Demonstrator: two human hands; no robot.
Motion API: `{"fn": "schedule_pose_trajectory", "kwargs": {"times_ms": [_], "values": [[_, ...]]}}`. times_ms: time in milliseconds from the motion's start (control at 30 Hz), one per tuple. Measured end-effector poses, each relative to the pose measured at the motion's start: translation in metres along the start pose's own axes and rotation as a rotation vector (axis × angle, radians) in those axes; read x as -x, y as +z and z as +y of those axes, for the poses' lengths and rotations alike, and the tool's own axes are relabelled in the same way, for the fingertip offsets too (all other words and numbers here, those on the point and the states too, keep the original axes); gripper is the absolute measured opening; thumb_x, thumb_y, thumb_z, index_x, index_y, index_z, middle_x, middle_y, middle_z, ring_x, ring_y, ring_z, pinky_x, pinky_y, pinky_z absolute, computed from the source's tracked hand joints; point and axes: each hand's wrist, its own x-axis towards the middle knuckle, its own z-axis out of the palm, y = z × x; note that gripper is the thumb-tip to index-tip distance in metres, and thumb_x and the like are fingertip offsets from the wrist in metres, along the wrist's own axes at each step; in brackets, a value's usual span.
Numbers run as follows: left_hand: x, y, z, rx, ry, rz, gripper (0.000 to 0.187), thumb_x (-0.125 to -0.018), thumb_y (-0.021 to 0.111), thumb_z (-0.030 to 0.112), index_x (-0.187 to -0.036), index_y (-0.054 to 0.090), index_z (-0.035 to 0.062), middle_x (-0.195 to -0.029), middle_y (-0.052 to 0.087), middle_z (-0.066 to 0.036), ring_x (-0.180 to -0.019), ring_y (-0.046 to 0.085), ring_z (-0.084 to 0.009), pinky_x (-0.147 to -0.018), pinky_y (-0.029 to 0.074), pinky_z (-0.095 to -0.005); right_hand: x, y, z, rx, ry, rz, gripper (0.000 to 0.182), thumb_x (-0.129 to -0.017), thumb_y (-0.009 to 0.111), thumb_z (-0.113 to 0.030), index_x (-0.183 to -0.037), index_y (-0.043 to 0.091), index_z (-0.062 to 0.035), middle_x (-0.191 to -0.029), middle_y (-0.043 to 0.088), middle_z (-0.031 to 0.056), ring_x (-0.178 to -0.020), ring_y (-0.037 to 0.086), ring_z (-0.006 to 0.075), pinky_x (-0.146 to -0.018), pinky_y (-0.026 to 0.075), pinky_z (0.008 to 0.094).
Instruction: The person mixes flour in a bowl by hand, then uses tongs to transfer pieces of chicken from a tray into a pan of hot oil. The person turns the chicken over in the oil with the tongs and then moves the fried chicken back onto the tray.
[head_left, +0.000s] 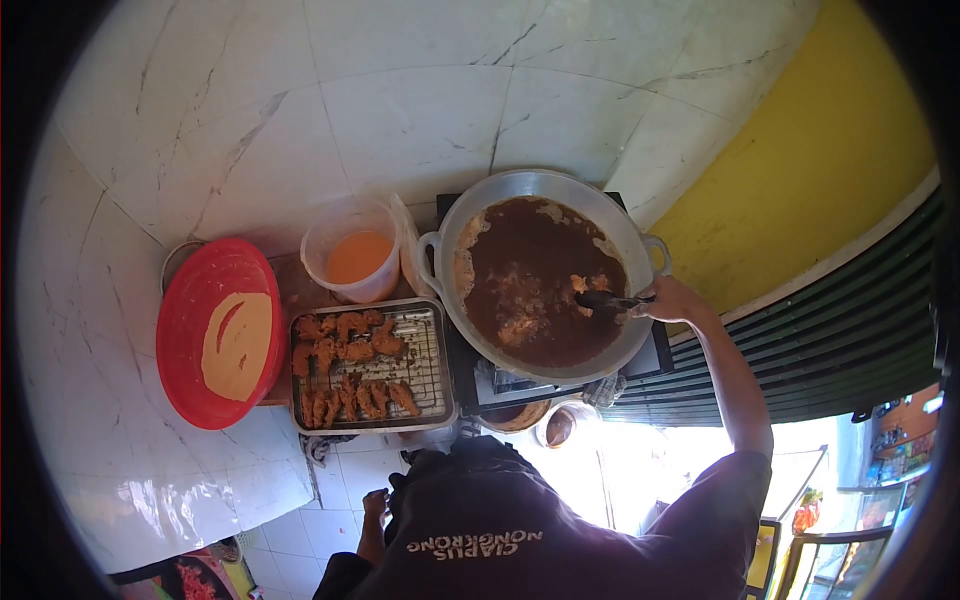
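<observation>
My right hand is closed around dark tongs at the right side of a large metal wok. The tips of the tongs reach over the brown oil, next to a small golden fried piece. More battered pieces bubble in the oil. Low by my body, my left hand is held with curled fingers, away from the wok. Whether anything is inside them is hidden. Left of the wok, a wire-racked tray carries two rows of brown fried pieces.
A red basin with pale flour stands at the far left. Behind the tray is a clear plastic tub of orange liquid. The wok rests on a dark stove against a tiled wall. A green shutter lies right.
</observation>
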Motion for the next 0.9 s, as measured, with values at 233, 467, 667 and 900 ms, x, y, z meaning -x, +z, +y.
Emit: {"fn": "schedule_pose_trajectory", "kwargs": {"times_ms": [233,467,667,900], "values": [[-0.001,-0.003,0.0,-0.006,0.003,-0.013,0.034,-0.087,0.061,0.021,-0.116,0.055,0.0042,-0.107,0.059,-0.012,-0.096,0.057,-0.0294,-0.081,0.045,-0.0501,0.017,-0.017,-0.016,0.09,0.05,0.056,0.046,-0.067,0.075,-0.035,-0.101,0.07,-0.0032,-0.097,0.067,0.0222,-0.092,0.065,0.034,-0.085,0.048,0.0377],[-0.008,-0.004,0.013,-0.015,0.008,-0.031,0.034,-0.087,0.061,0.021,-0.116,0.055,0.004,-0.108,0.059,-0.012,-0.097,0.057,-0.0299,-0.081,0.045,-0.0503,0.023,-0.006,-0.025,0.296,0.145,0.263,0.033,-0.069,0.074,-0.035,-0.094,0.072,-0.0141,-0.082,0.067,0.0166,-0.081,0.065,0.0344,-0.076,0.051,0.0422],[-0.007,-0.004,0.011,-0.003,0.009,-0.025,0.034,-0.087,0.061,0.021,-0.117,0.054,0.0039,-0.108,0.059,-0.013,-0.098,0.057,-0.0303,-0.082,0.045,-0.0504,0.027,-0.009,-0.028,0.441,0.092,0.414,0.031,-0.071,0.073,-0.032,-0.096,0.068,-0.0137,-0.085,0.067,0.0129,-0.081,0.065,0.0318,-0.072,0.052,0.0422],[-0.006,-0.009,0.007,0.002,0.01,-0.005,0.035,-0.087,0.061,0.021,-0.117,0.054,0.0038,-0.109,0.059,-0.013,-0.099,0.057,-0.0308,-0.082,0.045,-0.0506,0.033,0.003,-0.058,0.626,-0.142,0.467,0.046,-0.071,0.073,-0.028,-0.113,0.062,-0.0131,-0.112,0.064,0.006,-0.095,0.064,0.023,-0.073,0.052,0.0369]]}}
